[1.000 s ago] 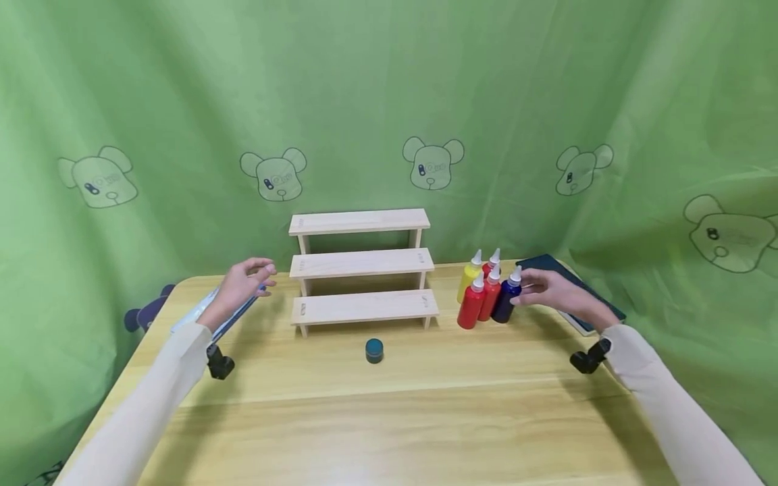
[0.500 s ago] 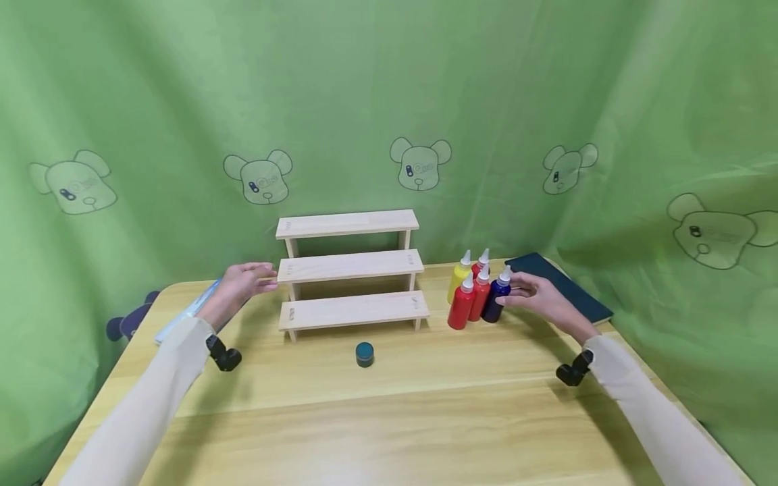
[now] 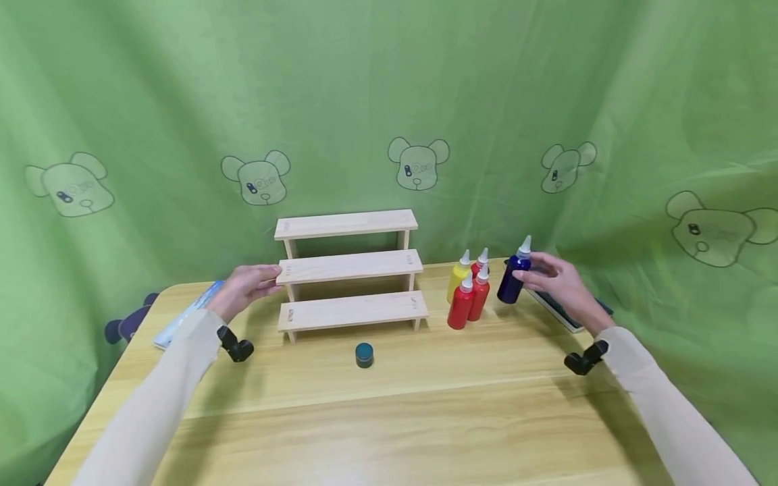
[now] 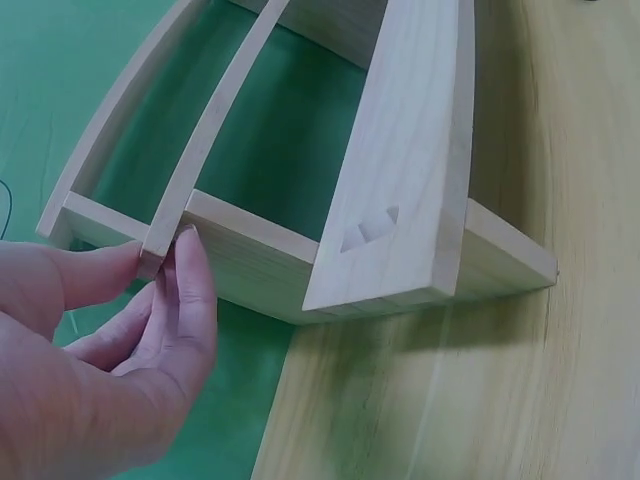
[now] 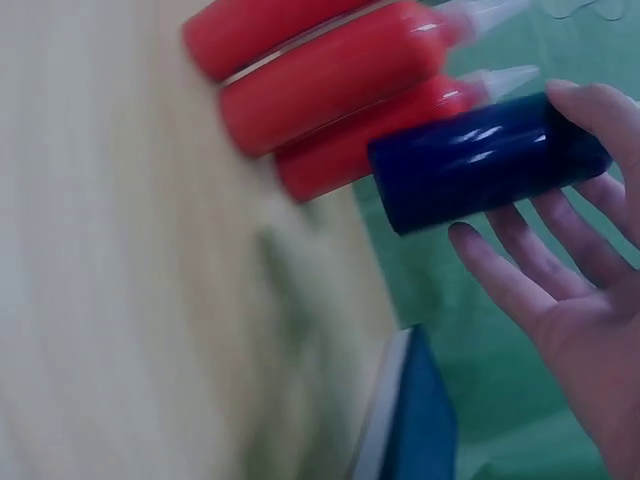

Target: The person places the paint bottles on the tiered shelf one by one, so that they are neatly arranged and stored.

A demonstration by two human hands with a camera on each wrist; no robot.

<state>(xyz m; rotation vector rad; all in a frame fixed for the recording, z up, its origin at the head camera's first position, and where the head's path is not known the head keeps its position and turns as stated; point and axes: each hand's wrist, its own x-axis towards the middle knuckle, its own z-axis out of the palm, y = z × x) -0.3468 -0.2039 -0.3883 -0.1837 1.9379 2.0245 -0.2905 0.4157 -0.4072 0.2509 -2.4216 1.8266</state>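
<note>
My right hand (image 3: 560, 289) grips a dark blue squeeze bottle (image 3: 512, 281) with a white pointed nozzle, thumb on one side and fingers on the other. Tilted slightly, the bottle stands apart from its neighbours and above the table in the right wrist view. Just left of it are two red bottles in front, a third red bottle (image 5: 370, 135) behind them and a yellow bottle (image 3: 458, 280). At the left end of a three-step wooden rack (image 3: 352, 310), my left hand (image 3: 246, 290) pinches the middle plank (image 4: 210, 135) between thumb and fingers.
A small round dark teal jar (image 3: 364, 355) sits on the table in front of the rack. Behind my right hand lies a dark book (image 5: 415, 420). A light blue flat packet (image 3: 185, 320) is at the left, and a green curtain (image 3: 352, 88) hangs behind the table.
The blue bottle has come up and to the right, away from the red ones, in my right hand. My left hand has moved right and taken hold of the middle plank's end.
</note>
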